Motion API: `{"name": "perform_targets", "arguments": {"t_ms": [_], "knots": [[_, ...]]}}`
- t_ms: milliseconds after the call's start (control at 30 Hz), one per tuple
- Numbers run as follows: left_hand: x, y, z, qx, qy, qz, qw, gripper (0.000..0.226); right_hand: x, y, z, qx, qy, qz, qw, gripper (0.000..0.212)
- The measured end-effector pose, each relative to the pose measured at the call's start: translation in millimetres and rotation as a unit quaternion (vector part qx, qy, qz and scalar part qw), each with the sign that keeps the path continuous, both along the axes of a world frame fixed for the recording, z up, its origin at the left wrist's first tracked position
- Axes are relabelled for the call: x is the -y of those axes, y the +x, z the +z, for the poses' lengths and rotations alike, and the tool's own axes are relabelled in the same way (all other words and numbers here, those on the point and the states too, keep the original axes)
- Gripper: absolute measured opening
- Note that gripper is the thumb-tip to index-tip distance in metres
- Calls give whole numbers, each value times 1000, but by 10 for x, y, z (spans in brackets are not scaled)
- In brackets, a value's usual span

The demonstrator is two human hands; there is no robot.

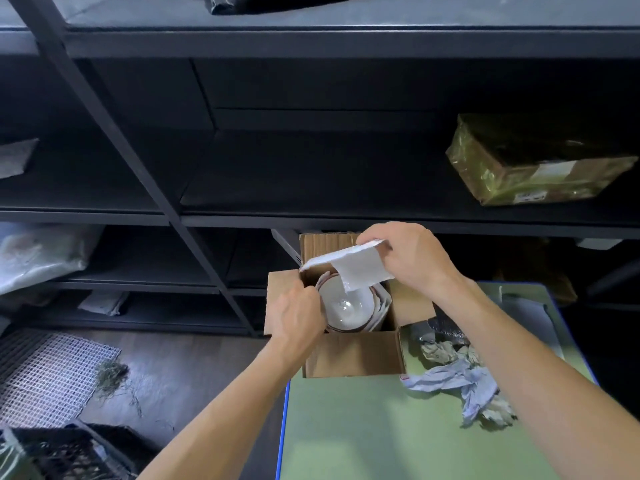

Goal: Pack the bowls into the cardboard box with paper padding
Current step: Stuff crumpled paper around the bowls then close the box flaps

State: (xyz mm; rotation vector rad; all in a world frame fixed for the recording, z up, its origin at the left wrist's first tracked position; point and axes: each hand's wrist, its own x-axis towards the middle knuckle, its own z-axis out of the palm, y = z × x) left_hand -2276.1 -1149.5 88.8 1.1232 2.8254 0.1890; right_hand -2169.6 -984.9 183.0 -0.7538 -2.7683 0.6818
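An open cardboard box (360, 355) stands at the far left corner of a green table (381, 427). Inside it lies a white bowl (346, 310) with a brown rim, mouth up, with white padding along its right side. My right hand (412, 258) pinches a white sheet of paper padding (356, 268) above the box; the sheet hangs down over the bowl. My left hand (298, 313) is curled at the box's left wall, next to the bowl's rim; what its fingers hold is hidden.
Crumpled paper and cloth (460, 379) lie on the table right of the box. Dark metal shelving (207, 216) rises behind, with a taped brown parcel (533, 161) on the right. A white mesh panel (48, 375) and a black crate (69, 455) sit on the floor at left.
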Motion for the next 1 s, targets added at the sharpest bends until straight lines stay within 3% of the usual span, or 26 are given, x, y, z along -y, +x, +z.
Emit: {"name": "perform_targets", "arguments": {"t_ms": [200, 400, 533, 800, 1000], "knots": [[32, 229, -45, 28, -20, -6, 999, 25, 124, -465, 283, 77, 151, 132, 977, 40], [13, 329, -31, 68, 14, 37, 997, 25, 252, -791, 370, 120, 225, 196, 947, 41], [-12, 352, -48, 59, 15, 17, 998, 29, 269, -826, 360, 118, 233, 198, 945, 39], [-66, 143, -140, 172, 93, 22, 980, 45, 128, -702, 373, 110, 216, 168, 956, 35], [-131, 238, -145, 159, 103, 3, 982, 49, 142, -696, 364, 112, 205, 180, 956, 39]]}}
